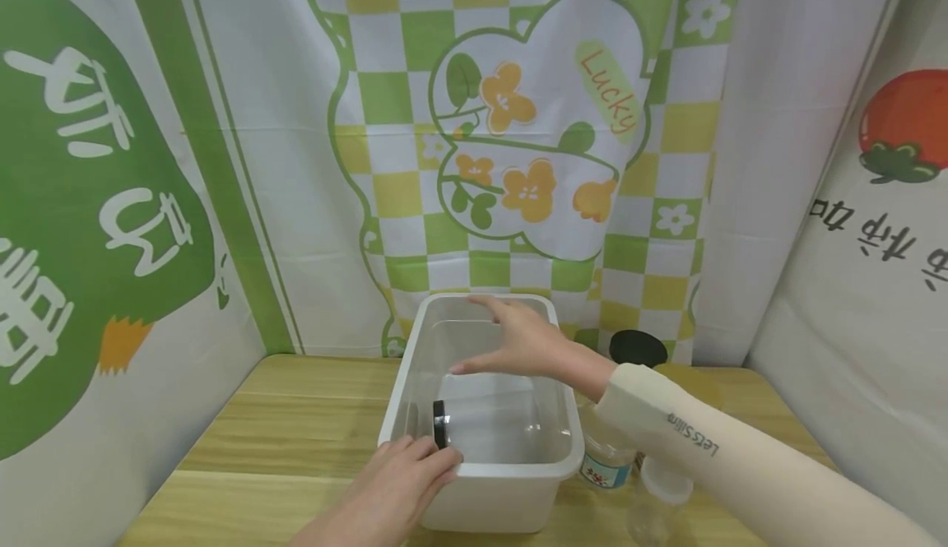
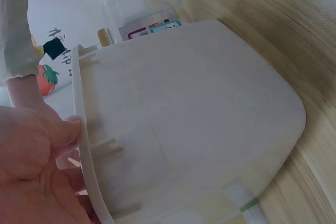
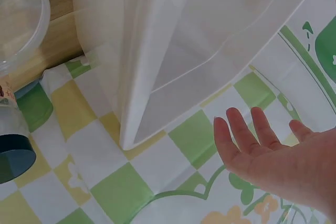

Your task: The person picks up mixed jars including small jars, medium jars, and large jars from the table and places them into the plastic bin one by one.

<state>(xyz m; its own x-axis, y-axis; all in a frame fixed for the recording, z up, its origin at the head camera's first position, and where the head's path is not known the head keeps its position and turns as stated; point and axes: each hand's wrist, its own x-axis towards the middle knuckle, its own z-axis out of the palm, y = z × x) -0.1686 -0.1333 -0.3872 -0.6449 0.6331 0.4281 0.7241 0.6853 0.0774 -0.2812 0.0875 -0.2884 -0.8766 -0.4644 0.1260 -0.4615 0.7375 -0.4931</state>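
A white plastic bin [image 1: 489, 502] stands on the table. Inside it a clear jar [image 1: 492, 428] with a black lid lies on its side, the lid toward the left. My left hand [image 1: 403, 481] grips the bin's near rim; in the left wrist view its thumb [image 2: 65, 131] presses the outside while the other fingers go over to the inner side. Over the bin's far right part hovers my right hand [image 1: 518, 341], thumb and fingers spread apart, holding nothing. The right wrist view shows this hand [image 3: 273, 156] palm up in the picture, its fingers loosely bent.
Several jars stand close along the bin's right side: one with a black lid [image 1: 638, 348], one with a blue label [image 1: 603, 471], one with a white lid [image 1: 666, 481]. My right forearm passes over them. Printed cloth [image 1: 518, 275] hangs behind the wooden table [image 1: 296, 424].
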